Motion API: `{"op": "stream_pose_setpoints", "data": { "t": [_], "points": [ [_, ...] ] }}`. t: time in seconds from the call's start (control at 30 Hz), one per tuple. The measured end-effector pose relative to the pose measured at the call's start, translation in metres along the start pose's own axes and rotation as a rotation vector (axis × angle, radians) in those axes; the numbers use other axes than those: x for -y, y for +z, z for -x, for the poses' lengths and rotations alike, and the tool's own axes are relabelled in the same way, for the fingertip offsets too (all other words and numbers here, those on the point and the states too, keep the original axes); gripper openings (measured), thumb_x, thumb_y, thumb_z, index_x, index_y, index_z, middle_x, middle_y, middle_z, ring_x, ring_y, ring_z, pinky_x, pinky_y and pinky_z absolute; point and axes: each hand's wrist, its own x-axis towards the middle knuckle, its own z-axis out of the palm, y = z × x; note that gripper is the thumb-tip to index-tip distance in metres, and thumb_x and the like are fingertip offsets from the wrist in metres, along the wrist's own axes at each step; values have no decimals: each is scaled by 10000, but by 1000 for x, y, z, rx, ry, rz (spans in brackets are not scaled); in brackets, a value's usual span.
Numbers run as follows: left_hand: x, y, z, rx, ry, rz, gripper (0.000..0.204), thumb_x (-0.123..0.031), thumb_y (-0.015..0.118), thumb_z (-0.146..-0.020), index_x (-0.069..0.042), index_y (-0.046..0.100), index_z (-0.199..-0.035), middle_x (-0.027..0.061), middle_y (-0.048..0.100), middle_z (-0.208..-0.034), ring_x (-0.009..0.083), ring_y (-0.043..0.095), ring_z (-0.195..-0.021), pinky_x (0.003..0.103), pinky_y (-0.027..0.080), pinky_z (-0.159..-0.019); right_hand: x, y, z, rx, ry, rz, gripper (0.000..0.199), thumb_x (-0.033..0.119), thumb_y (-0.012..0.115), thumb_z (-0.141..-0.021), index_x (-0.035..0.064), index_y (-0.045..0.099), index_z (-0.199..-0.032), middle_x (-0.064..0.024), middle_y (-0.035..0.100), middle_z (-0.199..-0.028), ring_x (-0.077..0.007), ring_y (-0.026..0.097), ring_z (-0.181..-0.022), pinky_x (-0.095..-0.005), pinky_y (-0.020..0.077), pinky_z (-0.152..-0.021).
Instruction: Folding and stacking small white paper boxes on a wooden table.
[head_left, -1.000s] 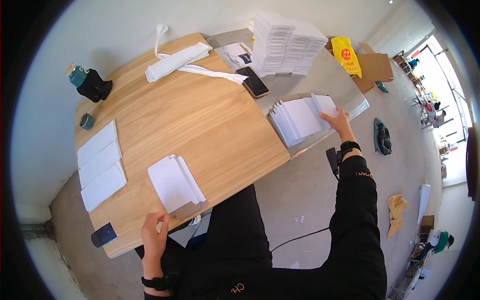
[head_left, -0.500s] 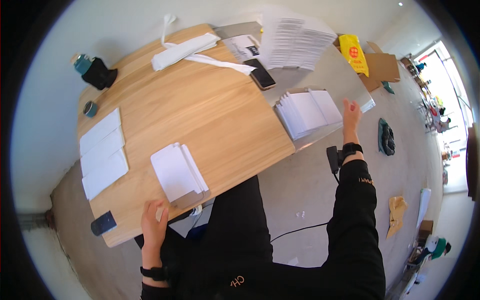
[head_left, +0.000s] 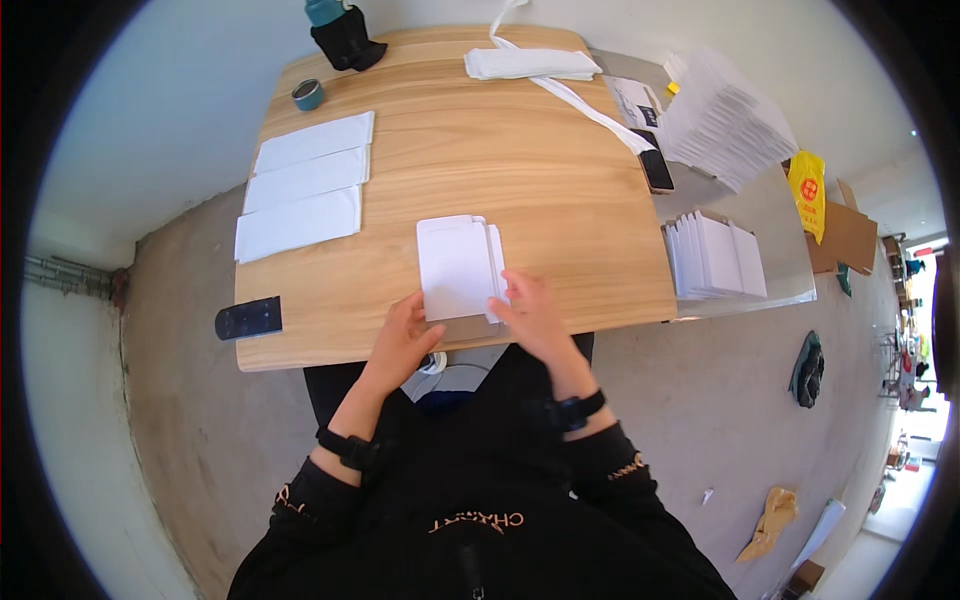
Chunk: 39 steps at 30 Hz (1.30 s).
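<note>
A small stack of flat white folded boxes (head_left: 457, 268) lies at the near side of the table, with a brown cardboard piece (head_left: 470, 329) showing under its near end. My left hand (head_left: 402, 345) is at the stack's lower left corner, thumb and fingers apart. At the stack's right edge, the fingertips of my right hand (head_left: 535, 315) touch the boxes, thumb spread from the index finger. Neither hand appears to grip anything. Three flat white pieces (head_left: 300, 222) overlap in a row on the table's left side.
More white boxes (head_left: 718, 256) stand bundled on the grey side table (head_left: 795, 270) at right, near a phone (head_left: 656, 165) and printed sheets (head_left: 725, 125). A dark device (head_left: 250, 318) overhangs the wooden table's (head_left: 560, 200) left edge. Far back are a bottle (head_left: 345, 35), a cup (head_left: 308, 95) and a white strapped bundle (head_left: 530, 64).
My right hand has come from beside the bundled boxes to the small stack's right edge. My left hand has moved up against the stack's left corner. The view has turned.
</note>
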Motion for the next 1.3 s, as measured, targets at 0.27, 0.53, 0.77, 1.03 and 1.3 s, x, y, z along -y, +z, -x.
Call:
{"op": "stream_pose_setpoints", "data": {
  "t": [0.27,0.53,0.77,1.03,1.3],
  "points": [
    [26,3,-7,-78,-44,205,566,-164,690,-859,42,449,-1328,150,537,-1241,217,537,-1133,324,468,-937,9,51,2,-176,35,247,609,287,715,-777,-30,507,-1254,-211,520,-1107,-310,549,-1023,-380,470,-880],
    [23,0,-8,-56,-7,158,566,-163,683,-877,8,453,-1365,134,553,-1288,200,512,-1205,321,399,-1016,3,54,0,-303,141,-207,461,179,682,-838,-9,536,-1233,-96,547,-1047,-175,548,-947,-296,479,-810],
    [23,-3,-3,-159,-52,542,527,-178,702,-859,21,494,-1301,152,557,-1246,179,522,-1143,310,415,-984,24,38,-2,-117,224,-376,350,101,632,-874,14,556,-1205,-29,592,-966,-118,560,-871,-267,474,-745],
    [9,-19,6,-24,22,618,463,-130,674,-882,10,496,-1287,63,604,-1134,126,548,-1056,278,446,-911,50,34,7,11,339,-891,372,163,648,-903,30,518,-1225,-51,595,-1101,-147,577,-991,-318,476,-817],
    [-30,-32,32,219,23,725,441,-36,502,-884,-7,484,-1323,39,606,-1121,113,557,-1024,270,459,-873,75,28,4,178,206,-1403,590,351,546,-954,35,342,-1408,-135,496,-1357,-266,515,-1211,-444,437,-995]
  ]
}}
